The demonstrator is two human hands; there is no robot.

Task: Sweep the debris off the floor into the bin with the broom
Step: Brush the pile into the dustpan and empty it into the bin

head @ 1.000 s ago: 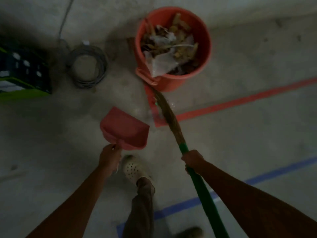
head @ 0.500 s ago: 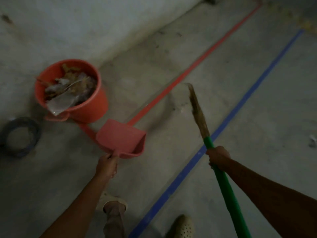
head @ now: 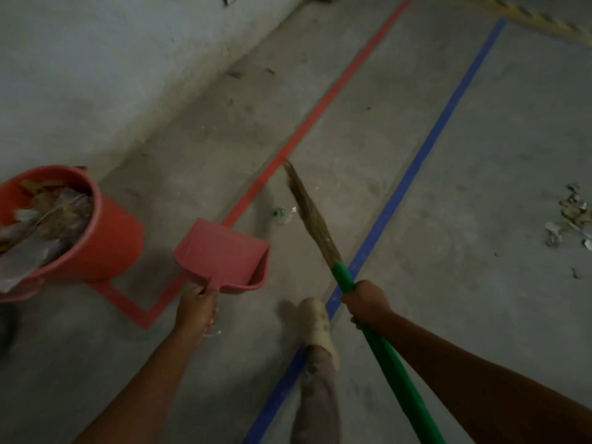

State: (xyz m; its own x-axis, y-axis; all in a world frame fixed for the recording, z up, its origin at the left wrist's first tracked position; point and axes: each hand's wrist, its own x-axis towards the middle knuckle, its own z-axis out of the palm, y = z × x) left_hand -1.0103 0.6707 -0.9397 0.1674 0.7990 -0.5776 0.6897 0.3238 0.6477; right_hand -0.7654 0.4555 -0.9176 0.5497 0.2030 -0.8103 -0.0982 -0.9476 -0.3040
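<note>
Debris (head: 571,216) is lying on the floor (head: 448,283) by its right edge, well apart from the bin (head: 109,238) at the left. Right hand (head: 365,302) is gripping the broom (head: 389,357); left hand (head: 197,307) is gripping the dustpan (head: 221,254). Short, low strokes toward the pan should be keeping scraps together.

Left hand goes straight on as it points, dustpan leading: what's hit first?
Probably the small litter by the red tape, just ahead of the dustpan the left hand holds; broom bristles come right after. The pan's height off the floor is unclear.
</note>
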